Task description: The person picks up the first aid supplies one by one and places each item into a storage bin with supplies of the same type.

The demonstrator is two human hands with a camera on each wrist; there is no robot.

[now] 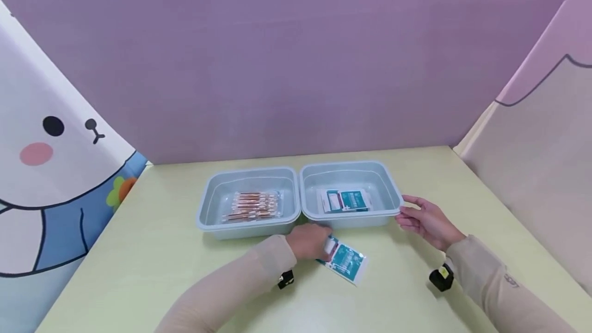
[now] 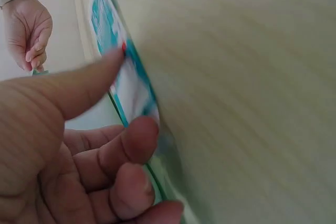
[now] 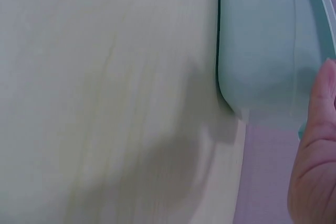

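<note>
In the head view my left hand (image 1: 309,242) is over the near end of a flat teal-and-white packet (image 1: 348,262), just in front of two pale blue plastic bins. Seen from the left wrist, the thumb lies over the packet (image 2: 107,22) and the curled index fingertip meets its edge, pinching it. My right hand (image 1: 427,221) holds the right corner of the right bin (image 1: 351,220), thumb at the rim and fingers below. Inside that bin lie similar teal-and-white packets (image 1: 353,200). The right wrist view shows the thumb (image 3: 320,114) against the bin's wall (image 3: 257,51).
Touching the right bin on its left is another pale blue bin (image 1: 250,229), holding clear-wrapped swabs (image 1: 254,204) with brown sticks. Both stand on a pale yellow table (image 1: 152,251). A purple panel (image 1: 296,66) rises behind, with printed panels at either side.
</note>
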